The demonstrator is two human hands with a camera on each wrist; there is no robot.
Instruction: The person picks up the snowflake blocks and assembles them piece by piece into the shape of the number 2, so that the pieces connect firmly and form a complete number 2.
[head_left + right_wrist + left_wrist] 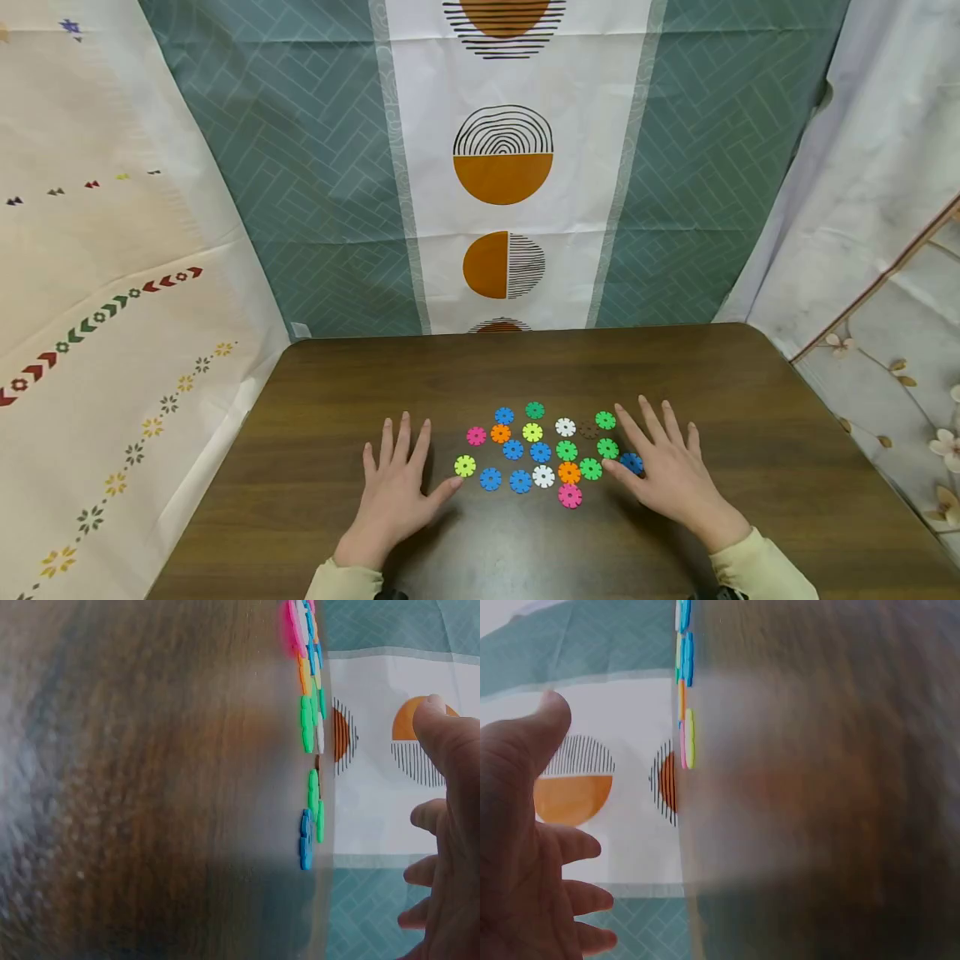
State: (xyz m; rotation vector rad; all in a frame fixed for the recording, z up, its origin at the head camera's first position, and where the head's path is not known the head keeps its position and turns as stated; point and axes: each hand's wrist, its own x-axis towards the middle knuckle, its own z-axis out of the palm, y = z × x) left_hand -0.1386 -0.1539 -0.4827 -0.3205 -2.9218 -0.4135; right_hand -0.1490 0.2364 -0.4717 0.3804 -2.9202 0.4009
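Several small notched plastic discs lie flat and spread out between my hands in the head view. They are blue, green, orange, yellow, white, pink and dark brown. My left hand [401, 496] has its fingers spread, its thumb nearest a yellow-green disc [465, 466]. On the other side my right hand [671, 477] is likewise spread, nearest a blue disc [632, 463] that it partly overlaps in view. A pink disc [570, 497] lies closest to me. Both wrist views show each hand raised off the surface, holding nothing.
The discs lie on a dark brown wooden table [337, 383] with rounded far corners. Behind it hangs a teal and white patterned cloth [322, 167]. Pale printed cloths hang along the left [90, 250] and right sides.
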